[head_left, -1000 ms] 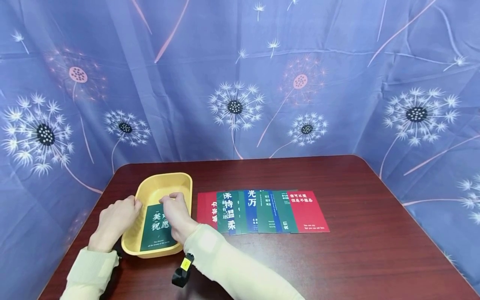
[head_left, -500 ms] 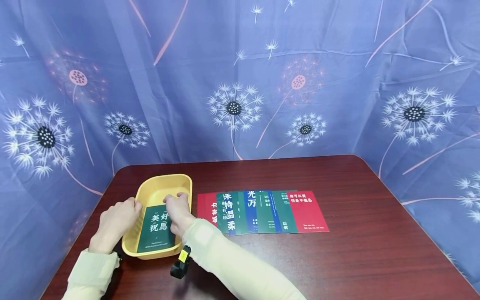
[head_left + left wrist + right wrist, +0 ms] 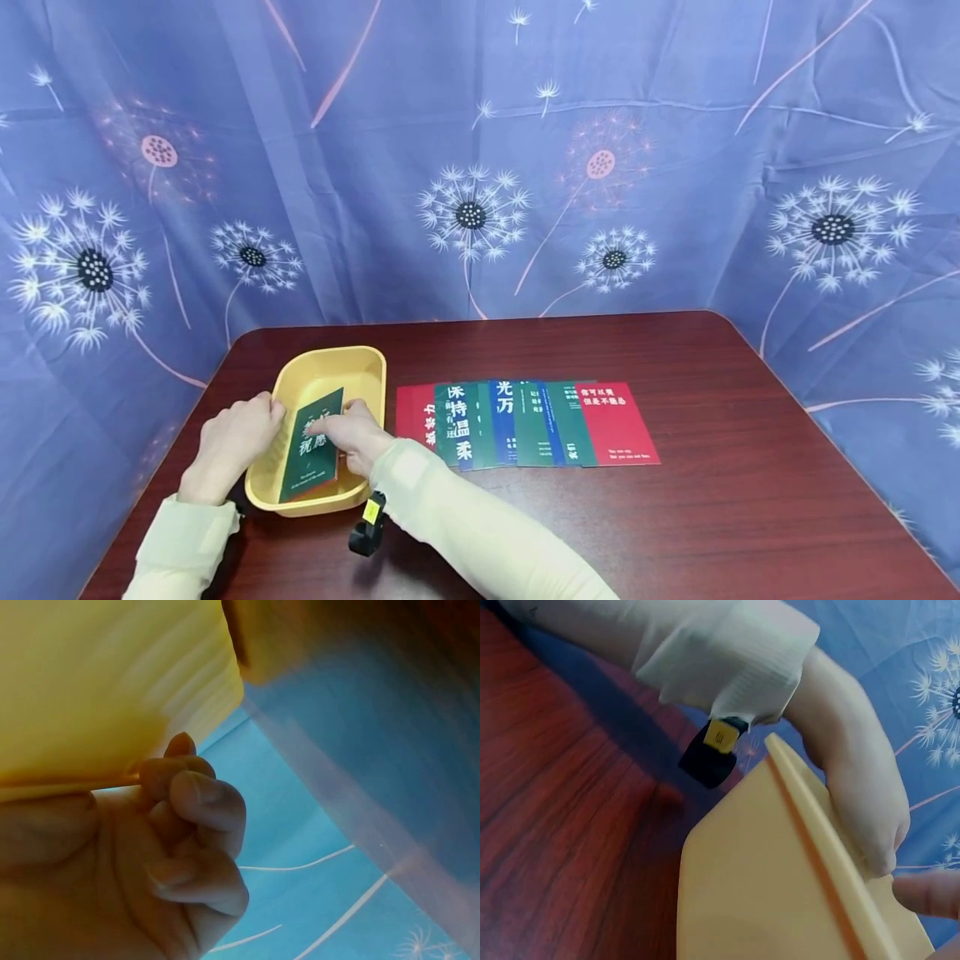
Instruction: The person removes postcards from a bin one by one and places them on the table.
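Observation:
A yellow plastic basin (image 3: 330, 358) stands at the left of the table. My left hand (image 3: 236, 437) grips its left rim; in the left wrist view the curled fingers (image 3: 206, 799) lie at the basin's edge. Inside the basin my right hand (image 3: 356, 435) pinches a dark green card (image 3: 309, 467) with white Chinese characters, its thumb across the face. The card is tilted, right side raised, and a thin red edge shows under its lower side. In the right wrist view a bit of my right hand (image 3: 930, 894) enters at the right, near the left hand on the rim.
A row of overlapping red, green and blue cards lies right of the basin, ending in a red card (image 3: 618, 425). The dark red wooden table (image 3: 720, 500) extends to the right. A blue dandelion-print curtain (image 3: 375, 167) hangs behind and beside it.
The green card has gone from lying flatter to tilted, its right side lifted. My right thumb has moved onto its face. My left hand stays on the basin's rim.

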`<action>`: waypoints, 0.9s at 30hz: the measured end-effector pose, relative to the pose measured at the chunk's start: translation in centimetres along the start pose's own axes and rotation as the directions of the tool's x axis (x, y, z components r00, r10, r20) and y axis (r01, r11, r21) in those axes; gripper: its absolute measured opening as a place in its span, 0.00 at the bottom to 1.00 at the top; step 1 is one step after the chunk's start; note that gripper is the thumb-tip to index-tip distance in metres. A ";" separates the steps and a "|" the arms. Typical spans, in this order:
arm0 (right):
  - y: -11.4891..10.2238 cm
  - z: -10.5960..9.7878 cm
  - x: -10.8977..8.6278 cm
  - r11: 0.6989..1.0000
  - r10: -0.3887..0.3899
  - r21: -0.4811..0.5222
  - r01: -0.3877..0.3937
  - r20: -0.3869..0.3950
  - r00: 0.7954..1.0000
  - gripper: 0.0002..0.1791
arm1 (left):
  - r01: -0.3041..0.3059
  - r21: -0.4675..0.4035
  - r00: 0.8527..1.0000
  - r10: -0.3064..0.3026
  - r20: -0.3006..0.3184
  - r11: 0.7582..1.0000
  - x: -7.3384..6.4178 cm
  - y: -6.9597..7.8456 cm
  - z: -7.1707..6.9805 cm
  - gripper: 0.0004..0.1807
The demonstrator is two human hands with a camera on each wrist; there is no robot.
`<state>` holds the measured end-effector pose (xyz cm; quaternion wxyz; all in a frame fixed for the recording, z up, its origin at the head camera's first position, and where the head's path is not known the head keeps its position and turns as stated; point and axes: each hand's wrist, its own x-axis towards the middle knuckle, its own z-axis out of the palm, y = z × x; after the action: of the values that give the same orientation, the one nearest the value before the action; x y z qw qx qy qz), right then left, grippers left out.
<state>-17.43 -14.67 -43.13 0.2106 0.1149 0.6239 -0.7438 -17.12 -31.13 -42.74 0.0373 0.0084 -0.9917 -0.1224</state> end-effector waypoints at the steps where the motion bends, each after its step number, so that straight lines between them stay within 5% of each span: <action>1: 0.1 0.0 0.1 1.000 -0.001 -0.027 0.002 0.014 1.000 0.24 | 0.000 0.002 1.000 0.000 -0.006 1.000 0.0 0.0 0.0 0.20; 11: -0.1 0.3 -0.3 0.985 -0.080 -0.153 0.081 0.013 0.997 0.13 | 0.009 0.010 1.000 -0.009 0.020 1.000 0.0 0.1 -0.2 0.20; 18: -0.8 -0.4 -0.6 0.929 -0.169 -0.328 0.169 0.028 0.985 0.16 | 0.012 0.002 1.000 -0.012 0.021 1.000 0.0 0.0 -0.3 0.20; 27: -2.1 -1.6 -1.8 0.915 -0.203 -0.317 0.251 0.178 0.963 0.18 | 0.015 0.004 1.000 -0.015 0.022 1.000 0.0 0.0 -0.1 0.20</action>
<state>-16.96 -12.52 -40.83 0.1827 -0.0489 0.7343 -0.6520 -17.12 -31.15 -42.60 0.0252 0.0146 -0.9922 -0.1208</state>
